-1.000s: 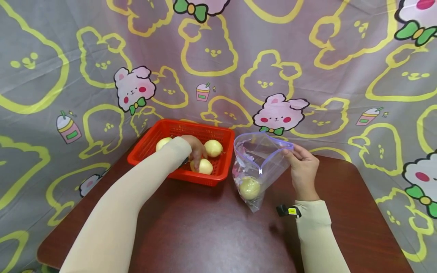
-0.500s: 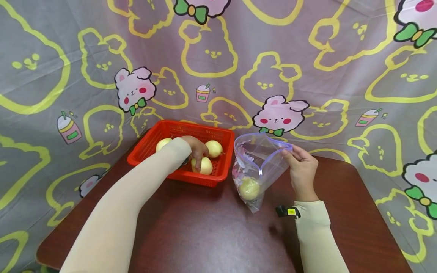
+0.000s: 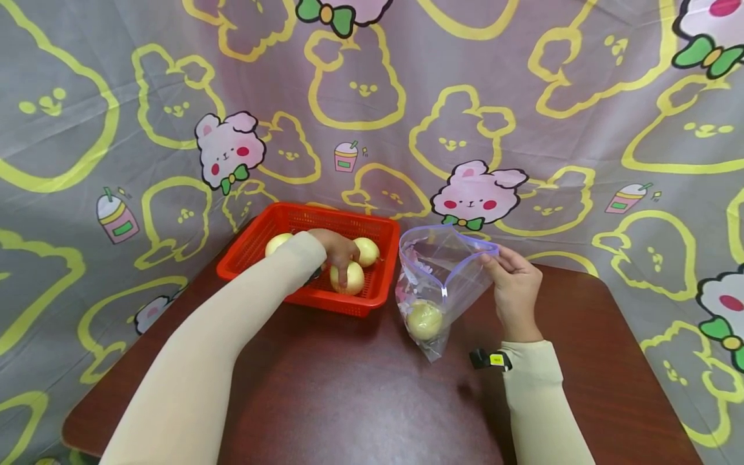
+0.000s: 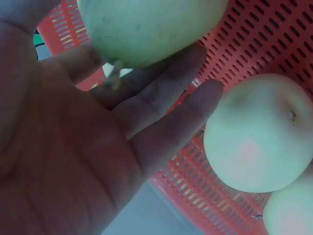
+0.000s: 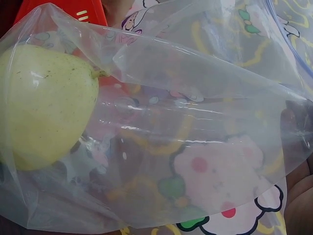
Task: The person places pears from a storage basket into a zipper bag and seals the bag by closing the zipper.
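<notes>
My left hand (image 3: 337,250) is inside the red basket (image 3: 380,284), its fingers round a pale yellow pear (image 3: 347,282). Close up in the left wrist view, that pear (image 4: 151,29) lies between thumb and fingers, stem towards the palm. My right hand (image 3: 516,287) pinches the purple-edged rim of a clear zip bag (image 3: 465,278) at its right side. The bag's mouth stands open, with a white slider at the front. One pear (image 3: 424,320) sits low in the bag; the right wrist view shows the same pear (image 5: 46,107) through the plastic.
Other pears rest in the basket: one on the right (image 3: 366,252) and one at the left (image 3: 278,244), partly behind the left sleeve. The brown table (image 3: 372,400) ends at a patterned cloth backdrop (image 3: 372,84).
In the basket, my left hand and the pear under its fingers have shifted slightly right, and the fingers have closed further round it. The right hand and bag stay nearly still.
</notes>
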A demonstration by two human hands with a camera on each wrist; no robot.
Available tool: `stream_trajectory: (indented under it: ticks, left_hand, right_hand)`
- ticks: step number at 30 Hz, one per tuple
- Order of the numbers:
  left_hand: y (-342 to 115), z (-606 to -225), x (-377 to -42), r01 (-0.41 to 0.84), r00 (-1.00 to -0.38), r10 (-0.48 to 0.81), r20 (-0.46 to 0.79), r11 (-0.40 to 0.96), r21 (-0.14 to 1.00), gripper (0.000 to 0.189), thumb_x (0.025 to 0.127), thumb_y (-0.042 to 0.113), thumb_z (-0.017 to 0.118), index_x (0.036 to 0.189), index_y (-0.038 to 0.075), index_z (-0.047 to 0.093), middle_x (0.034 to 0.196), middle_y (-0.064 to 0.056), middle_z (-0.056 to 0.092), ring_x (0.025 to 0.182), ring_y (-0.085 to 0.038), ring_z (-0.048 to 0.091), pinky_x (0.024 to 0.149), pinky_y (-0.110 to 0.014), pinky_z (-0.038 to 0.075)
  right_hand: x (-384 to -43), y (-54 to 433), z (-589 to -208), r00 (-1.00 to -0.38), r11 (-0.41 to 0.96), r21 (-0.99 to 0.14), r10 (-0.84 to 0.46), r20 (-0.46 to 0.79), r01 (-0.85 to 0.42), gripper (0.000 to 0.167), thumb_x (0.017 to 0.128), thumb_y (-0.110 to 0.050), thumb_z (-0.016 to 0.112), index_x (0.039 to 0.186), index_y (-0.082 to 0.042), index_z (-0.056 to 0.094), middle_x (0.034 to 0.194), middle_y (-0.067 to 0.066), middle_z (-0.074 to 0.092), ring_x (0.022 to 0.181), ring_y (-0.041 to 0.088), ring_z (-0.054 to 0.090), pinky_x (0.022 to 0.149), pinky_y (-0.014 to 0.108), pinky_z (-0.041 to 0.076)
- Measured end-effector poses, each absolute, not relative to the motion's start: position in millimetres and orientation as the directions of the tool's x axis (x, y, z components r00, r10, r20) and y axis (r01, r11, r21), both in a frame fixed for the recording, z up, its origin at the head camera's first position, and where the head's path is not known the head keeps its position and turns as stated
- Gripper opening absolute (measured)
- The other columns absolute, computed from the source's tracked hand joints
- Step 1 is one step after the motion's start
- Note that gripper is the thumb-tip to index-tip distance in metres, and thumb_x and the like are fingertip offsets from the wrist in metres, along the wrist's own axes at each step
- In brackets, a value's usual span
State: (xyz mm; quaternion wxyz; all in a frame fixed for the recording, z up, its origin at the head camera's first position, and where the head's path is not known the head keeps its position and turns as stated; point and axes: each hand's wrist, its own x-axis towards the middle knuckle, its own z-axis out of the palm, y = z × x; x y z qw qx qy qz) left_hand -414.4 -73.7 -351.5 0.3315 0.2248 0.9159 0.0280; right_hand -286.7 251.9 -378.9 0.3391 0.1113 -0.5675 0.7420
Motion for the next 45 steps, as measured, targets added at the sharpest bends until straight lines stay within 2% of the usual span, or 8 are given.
stream_trajectory:
  ticks: [6, 12, 18, 27, 31, 35, 39, 45]
  left_hand:
    - [-72, -347, -415, 0.449, -0.695, 0.458, -0.554, 0.878, 0.163, 0.079, 0.072, 0.028, 0.087, 0.142, 0.026, 0.050, 0.144, -0.004, 0.040, 0.128, -0.025, 0.038, 0.101, -0.044, 0.038]
    - [-70, -350, -416, 0.491, -0.685, 0.519, -0.511, 0.847, 0.202, 0.077, 0.069, 0.016, 0.089, 0.135, 0.023, 0.050, 0.128, -0.005, 0.045, 0.111, -0.025, 0.043, 0.088, -0.036, 0.044]
    - [-67, -353, -414, 0.523, -0.674, 0.526, -0.519, 0.836, 0.168, 0.077, 0.071, 0.010, 0.086, 0.138, 0.022, 0.051, 0.134, -0.006, 0.043, 0.111, -0.026, 0.042, 0.084, -0.037, 0.046]
    - [-63, -360, -419, 0.591, -0.631, 0.580, -0.516, 0.790, 0.165, 0.075, 0.071, 0.012, 0.086, 0.139, 0.023, 0.055, 0.139, -0.005, 0.044, 0.117, -0.024, 0.043, 0.096, -0.037, 0.042]
    - [-61, -362, -423, 0.637, -0.591, 0.629, -0.504, 0.748, 0.186, 0.069, 0.076, 0.022, 0.085, 0.138, 0.022, 0.057, 0.140, -0.007, 0.045, 0.122, -0.023, 0.042, 0.104, -0.039, 0.035]
    - [-60, -362, -424, 0.651, -0.570, 0.657, -0.493, 0.727, 0.216, 0.063, 0.077, 0.025, 0.084, 0.136, 0.021, 0.060, 0.136, -0.005, 0.049, 0.120, -0.022, 0.044, 0.105, -0.038, 0.035]
    - [-59, -361, -423, 0.647, -0.566, 0.669, -0.482, 0.723, 0.243, 0.063, 0.076, 0.022, 0.085, 0.134, 0.018, 0.061, 0.133, -0.004, 0.052, 0.118, -0.022, 0.046, 0.104, -0.036, 0.036]
    - [-59, -354, -419, 0.624, -0.603, 0.668, -0.436, 0.736, 0.265, 0.065, 0.074, 0.022, 0.086, 0.133, 0.014, 0.061, 0.129, -0.006, 0.055, 0.118, -0.023, 0.048, 0.102, -0.039, 0.039]
  right_hand:
    - [-287, 252, -379, -0.743, -0.131, -0.763, 0.379, 0.551, -0.633, 0.028, 0.076, 0.012, 0.076, 0.102, 0.017, 0.067, 0.083, 0.008, 0.073, 0.074, 0.013, 0.071, 0.070, 0.024, 0.055]
    - [-287, 252, -380, -0.740, -0.126, -0.763, 0.385, 0.551, -0.634, 0.027, 0.076, 0.013, 0.075, 0.102, 0.018, 0.067, 0.083, 0.007, 0.073, 0.074, 0.013, 0.071, 0.069, 0.023, 0.055]
    - [-287, 252, -380, -0.740, -0.143, -0.755, 0.379, 0.555, -0.640, 0.029, 0.076, 0.011, 0.077, 0.102, 0.018, 0.066, 0.083, 0.008, 0.073, 0.075, 0.014, 0.071, 0.069, 0.023, 0.055]
    - [-287, 253, -380, -0.745, -0.125, -0.766, 0.374, 0.552, -0.631, 0.029, 0.076, 0.010, 0.077, 0.103, 0.017, 0.067, 0.085, 0.008, 0.073, 0.078, 0.015, 0.072, 0.072, 0.024, 0.055]
    - [-288, 254, -380, -0.746, -0.107, -0.777, 0.386, 0.542, -0.620, 0.028, 0.077, 0.010, 0.077, 0.103, 0.015, 0.068, 0.084, 0.007, 0.073, 0.076, 0.013, 0.071, 0.071, 0.024, 0.055]
    - [-288, 255, -380, -0.746, -0.105, -0.778, 0.387, 0.542, -0.620, 0.030, 0.076, 0.010, 0.077, 0.104, 0.016, 0.068, 0.085, 0.007, 0.073, 0.077, 0.014, 0.071, 0.071, 0.023, 0.055]
    - [-288, 255, -381, -0.744, -0.100, -0.775, 0.380, 0.550, -0.624, 0.031, 0.076, 0.009, 0.077, 0.104, 0.017, 0.067, 0.085, 0.006, 0.073, 0.077, 0.014, 0.071, 0.072, 0.024, 0.055]
    - [-287, 254, -380, -0.745, -0.106, -0.773, 0.376, 0.551, -0.625, 0.030, 0.077, 0.010, 0.076, 0.104, 0.018, 0.066, 0.084, 0.007, 0.073, 0.075, 0.013, 0.071, 0.071, 0.023, 0.055]
